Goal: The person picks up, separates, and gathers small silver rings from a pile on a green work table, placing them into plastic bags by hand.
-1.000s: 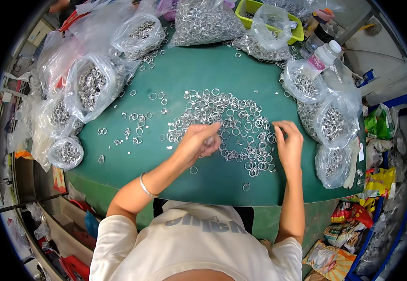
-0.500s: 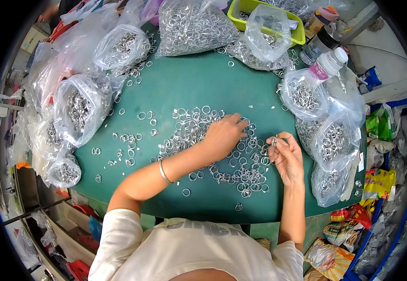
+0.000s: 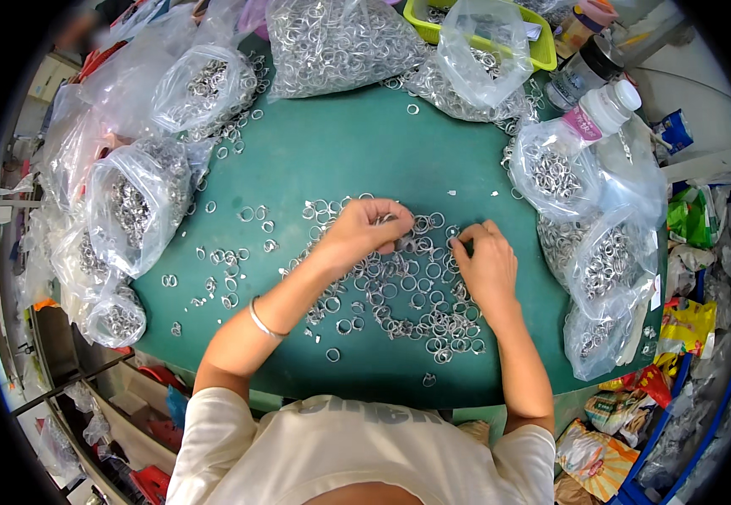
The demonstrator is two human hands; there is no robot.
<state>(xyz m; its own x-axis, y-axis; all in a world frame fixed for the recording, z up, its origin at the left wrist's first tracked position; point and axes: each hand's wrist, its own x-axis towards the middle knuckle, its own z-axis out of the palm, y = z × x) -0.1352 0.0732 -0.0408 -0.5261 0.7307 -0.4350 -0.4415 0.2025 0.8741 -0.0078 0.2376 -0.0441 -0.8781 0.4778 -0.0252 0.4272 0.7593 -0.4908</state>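
Observation:
A loose pile of small silver metal rings (image 3: 399, 282) is spread over the green tabletop (image 3: 332, 156) in front of me. My left hand (image 3: 369, 229), with a bangle on its wrist, is over the upper part of the pile. Its fingers are curled, and a bit of metal rings shows between thumb and fingers. At the right edge of the pile is my right hand (image 3: 490, 263), back upward, with thumb and forefinger closed at a small metal ring (image 3: 454, 241). The palm side of this hand is hidden.
Open clear bags of rings stand along the left (image 3: 134, 206) and right (image 3: 605, 257). A large full bag (image 3: 340, 46) and a yellow-green basket (image 3: 544, 52) stand at the back. Bottles, including a white one (image 3: 618, 105), stand back right. Scattered rings (image 3: 229, 257) lie left of the pile.
My left hand has drawn back to the left and curled its fingers. The right hand has turned palm down and moved left, to the edge of the pile.

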